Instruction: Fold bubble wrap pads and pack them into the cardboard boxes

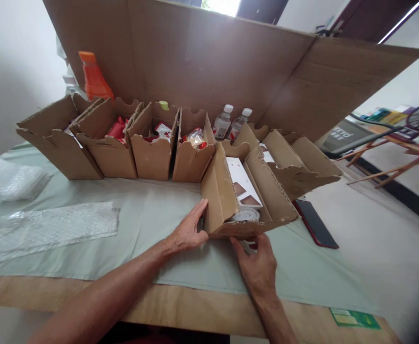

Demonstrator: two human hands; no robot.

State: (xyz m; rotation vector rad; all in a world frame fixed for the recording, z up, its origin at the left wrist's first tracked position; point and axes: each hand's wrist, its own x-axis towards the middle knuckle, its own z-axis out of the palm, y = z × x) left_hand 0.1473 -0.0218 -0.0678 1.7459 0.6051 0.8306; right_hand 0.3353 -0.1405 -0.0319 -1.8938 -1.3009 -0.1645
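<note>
A cut-open cardboard box (214,200) stands on the cloth, turned out from the row. In it are a white printed carton (244,184) and a white roll (245,215), perhaps of bubble wrap. My left hand (189,230) grips the box's left side, its fingers along the wall and its thumb by the front corner. My right hand (257,263) is at the lower front edge of the same box, thumb and fingers curled against it; some fingertips are hidden under the edge.
Several cardboard boxes (154,157) with packets stand behind, beside two clear bottles (222,123) and an orange bottle (94,76). A tall cardboard sheet (202,52) backs them. Bubble wrap (66,224) lies left; a dark phone (315,223) lies right. A green packet (354,318) is near the table edge.
</note>
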